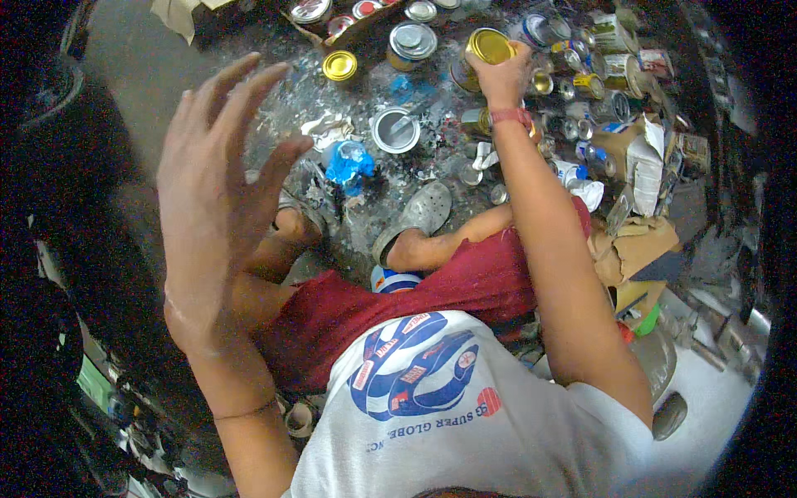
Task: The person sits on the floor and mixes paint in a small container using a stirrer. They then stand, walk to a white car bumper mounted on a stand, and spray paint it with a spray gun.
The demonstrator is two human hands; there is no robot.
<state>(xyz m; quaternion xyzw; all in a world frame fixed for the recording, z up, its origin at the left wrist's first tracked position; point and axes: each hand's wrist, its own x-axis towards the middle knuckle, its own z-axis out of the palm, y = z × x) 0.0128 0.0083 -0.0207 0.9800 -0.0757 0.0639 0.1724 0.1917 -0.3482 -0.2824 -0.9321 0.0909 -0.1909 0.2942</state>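
Observation:
My left hand (214,178) is raised at the left with its fingers spread, holding nothing. Farther off on the right, my right hand (506,79) grips a paint can (490,46) with a shiny gold lid, fingers around its upper side. Between the hands stands an open can (395,130) with grey contents and a pale streak or flat piece inside. A blue-stained clear cup or wad (350,164) lies nearer me. Beyond are a small gold-topped can (339,65) and a larger can (412,45) with a grey lid.
Many cans and jars (573,83) crowd the floor on the right. A cardboard box (643,162) and torn cardboard (635,249) lie nearer. At the far edge, a carton (349,31) holds several cans. My shoe (427,207) rests on the paint-spattered floor (274,108).

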